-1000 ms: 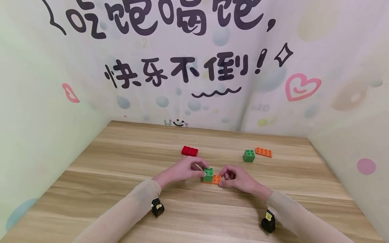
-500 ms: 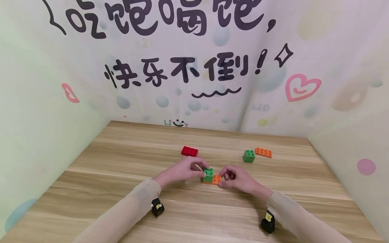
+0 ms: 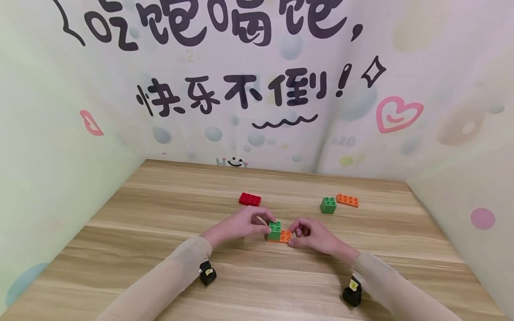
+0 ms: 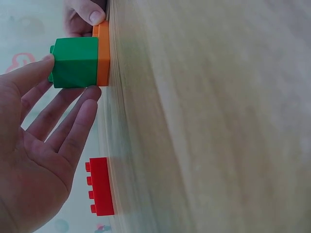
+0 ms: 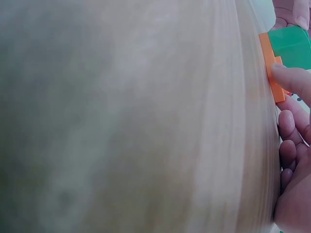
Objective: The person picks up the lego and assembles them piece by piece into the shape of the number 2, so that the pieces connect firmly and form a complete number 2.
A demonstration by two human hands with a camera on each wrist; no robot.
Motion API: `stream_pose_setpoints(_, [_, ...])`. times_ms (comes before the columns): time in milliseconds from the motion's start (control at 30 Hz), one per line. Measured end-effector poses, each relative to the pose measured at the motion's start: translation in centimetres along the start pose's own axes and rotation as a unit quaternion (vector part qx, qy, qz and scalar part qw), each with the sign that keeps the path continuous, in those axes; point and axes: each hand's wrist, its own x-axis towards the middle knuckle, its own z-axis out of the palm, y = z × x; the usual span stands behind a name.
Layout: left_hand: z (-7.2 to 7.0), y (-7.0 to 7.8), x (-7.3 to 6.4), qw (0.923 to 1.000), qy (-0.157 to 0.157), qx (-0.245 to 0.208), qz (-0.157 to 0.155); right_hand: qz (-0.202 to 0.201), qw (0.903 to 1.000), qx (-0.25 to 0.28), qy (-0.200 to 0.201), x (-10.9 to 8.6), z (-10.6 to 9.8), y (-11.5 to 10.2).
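Observation:
A square green toy brick (image 3: 275, 230) sits on the left half of a flat orange toy brick (image 3: 286, 236), whose studs show on the right half. My left hand (image 3: 242, 224) pinches the green brick; in the left wrist view its thumb lies at the studded top and its other fingers (image 4: 82, 119) reach along the side. From the right, my right hand (image 3: 317, 237) grips the end of the orange brick between thumb and index finger. The right wrist view shows that thumb beside the orange brick (image 5: 268, 56), flat at the wooden tabletop, with the other fingers curled.
Beyond my left hand lies a red toy brick (image 3: 250, 199). A second green brick (image 3: 328, 205) stands at the back right, next to another flat orange brick (image 3: 347, 201). Printed cloth walls (image 3: 281, 147) enclose the wooden table (image 3: 257, 281) at the back and sides.

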Motion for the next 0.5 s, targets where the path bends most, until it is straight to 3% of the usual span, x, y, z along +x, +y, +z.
stream_pose_setpoints(500, [0.00, -0.24, 0.07, 0.9998, -0.002, -0.007, -0.017, -0.005, 0.9999, 0.003, -0.009, -0.18, -0.27, -0.72])
